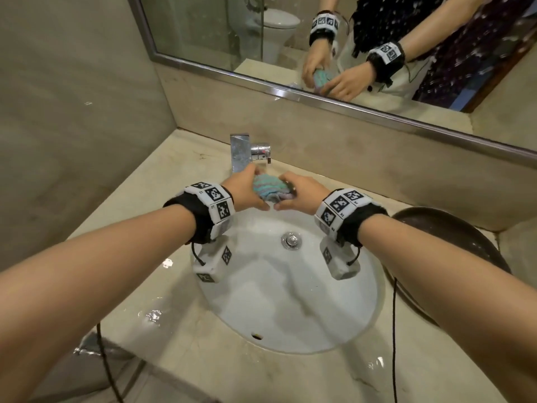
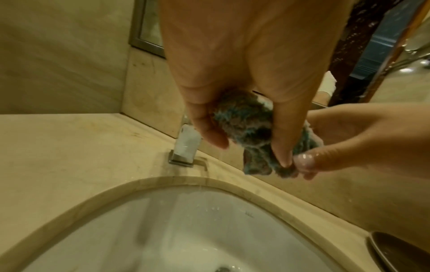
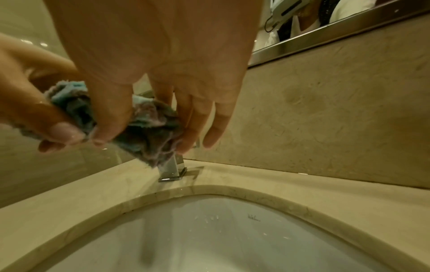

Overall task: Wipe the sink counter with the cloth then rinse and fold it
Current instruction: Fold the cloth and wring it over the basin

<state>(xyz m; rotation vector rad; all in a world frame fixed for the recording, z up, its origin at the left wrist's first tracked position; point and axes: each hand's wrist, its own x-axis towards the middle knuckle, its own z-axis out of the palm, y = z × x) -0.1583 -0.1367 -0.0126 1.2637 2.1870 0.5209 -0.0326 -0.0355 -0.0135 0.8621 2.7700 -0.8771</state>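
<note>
A bunched blue-and-pink striped cloth (image 1: 268, 188) hangs over the back of the white sink basin (image 1: 290, 301), just in front of the chrome tap (image 1: 245, 152). My left hand (image 1: 247, 190) grips its left end and my right hand (image 1: 302, 196) grips its right end. In the left wrist view the left thumb and fingers curl round the wet cloth (image 2: 246, 127), and the right thumb pinches its lower corner. In the right wrist view the right hand (image 3: 139, 119) squeezes the cloth (image 3: 149, 128) while drops fall toward the basin (image 3: 232, 239).
The beige stone counter (image 1: 145, 228) surrounds the basin, with puddles at front left (image 1: 154, 315). A dark round bowl (image 1: 453, 237) sits at the right. A mirror (image 1: 319, 39) runs along the back wall. Black cables hang from both wrists.
</note>
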